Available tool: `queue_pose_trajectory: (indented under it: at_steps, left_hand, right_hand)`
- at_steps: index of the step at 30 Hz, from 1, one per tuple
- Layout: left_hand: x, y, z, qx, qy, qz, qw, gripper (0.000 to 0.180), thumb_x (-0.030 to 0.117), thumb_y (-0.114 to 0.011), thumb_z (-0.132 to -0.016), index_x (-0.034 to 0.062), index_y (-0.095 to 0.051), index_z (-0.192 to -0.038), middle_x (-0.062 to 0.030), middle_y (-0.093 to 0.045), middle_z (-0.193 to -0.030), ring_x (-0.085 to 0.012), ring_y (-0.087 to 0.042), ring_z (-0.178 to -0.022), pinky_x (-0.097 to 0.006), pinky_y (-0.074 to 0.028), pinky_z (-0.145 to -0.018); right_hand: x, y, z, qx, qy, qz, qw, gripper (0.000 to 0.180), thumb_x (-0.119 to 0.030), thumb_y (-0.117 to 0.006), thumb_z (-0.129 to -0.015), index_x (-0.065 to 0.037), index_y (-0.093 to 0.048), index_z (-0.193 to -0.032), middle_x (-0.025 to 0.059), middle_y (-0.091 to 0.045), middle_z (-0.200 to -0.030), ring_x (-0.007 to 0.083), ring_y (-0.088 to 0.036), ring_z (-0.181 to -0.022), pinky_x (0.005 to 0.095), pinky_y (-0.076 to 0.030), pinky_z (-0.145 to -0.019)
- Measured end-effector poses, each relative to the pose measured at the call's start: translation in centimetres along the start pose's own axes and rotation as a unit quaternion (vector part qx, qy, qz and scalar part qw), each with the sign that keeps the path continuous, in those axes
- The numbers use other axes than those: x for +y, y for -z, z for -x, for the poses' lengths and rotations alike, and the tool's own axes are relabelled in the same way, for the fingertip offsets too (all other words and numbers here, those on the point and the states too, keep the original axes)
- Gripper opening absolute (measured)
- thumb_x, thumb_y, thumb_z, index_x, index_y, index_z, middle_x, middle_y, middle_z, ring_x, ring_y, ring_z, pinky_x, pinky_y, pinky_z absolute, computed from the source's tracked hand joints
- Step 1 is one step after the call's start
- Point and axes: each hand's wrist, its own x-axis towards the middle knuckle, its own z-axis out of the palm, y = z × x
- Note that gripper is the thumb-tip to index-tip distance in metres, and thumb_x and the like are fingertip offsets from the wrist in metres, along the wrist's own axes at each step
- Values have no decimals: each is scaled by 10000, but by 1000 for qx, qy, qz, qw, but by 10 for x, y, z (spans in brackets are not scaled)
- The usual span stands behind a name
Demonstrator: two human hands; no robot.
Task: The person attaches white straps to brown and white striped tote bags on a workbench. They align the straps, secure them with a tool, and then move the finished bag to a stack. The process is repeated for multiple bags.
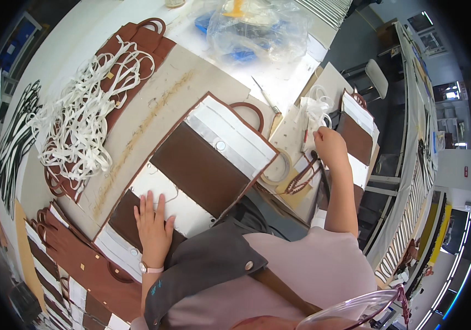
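An unfolded bag body (202,157) lies across the worktable in front of me. Its panels are dark brown and white, with reddish-brown edging and a curved brown handle (249,113) at the far edge. My left hand (154,228) rests flat on its lower part, fingers spread over the white middle strip. Out to the right, my right hand (330,144) has its fingers curled in beside a bunched clear-white plastic bag (317,107). Whatever those fingers pinch is hidden. A roll of tape (277,168) and a brown braided cord (301,179) lie near that forearm.
White straps (84,121) heap over brown bag pieces at left, beside black-and-white straps (12,143). A pointed tool (267,94) lies beyond the handle. Plastic wrapping (257,30) sits at the back. Another bag body (356,132) lies at right; more brown pieces (92,264) are lower left.
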Motion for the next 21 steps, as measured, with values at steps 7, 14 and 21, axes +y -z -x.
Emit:
queue_pose_trajectory:
  at_steps: [7, 14, 21]
  left_hand:
    - [1, -17, -5, 67, 7, -18, 998, 557, 314, -556, -976, 119, -465, -1490, -160, -380, -1573, -363, -334, -1458, -559, -196, -1197]
    - [-1, -12, 1, 89, 27, -24, 995, 558, 321, -589, -954, 128, -488, -1467, -146, -402, -1555, -339, -361, -1438, -550, -216, -1192]
    - [-1, -8, 5, 104, 34, 4, 994, 557, 326, -595, -955, 127, -487, -1464, -139, -414, -1545, -330, -358, -1441, -540, -213, -1195]
  right_hand:
    - [77, -21, 1, -37, -69, 69, 995, 282, -251, -599, -892, 13, -689, -935, 245, -702, -974, 421, -667, -960, 496, -512, -863]
    - [62, -50, 27, -37, -38, 14, 999, 340, -182, -620, -763, 12, -670, -1038, 273, -697, -1026, 430, -665, -1011, 488, -515, -889]
    - [79, -31, 24, 114, 47, -82, 989, 137, -91, -563, -901, 44, -566, -923, 233, -626, -862, 394, -633, -810, 452, -490, -745]
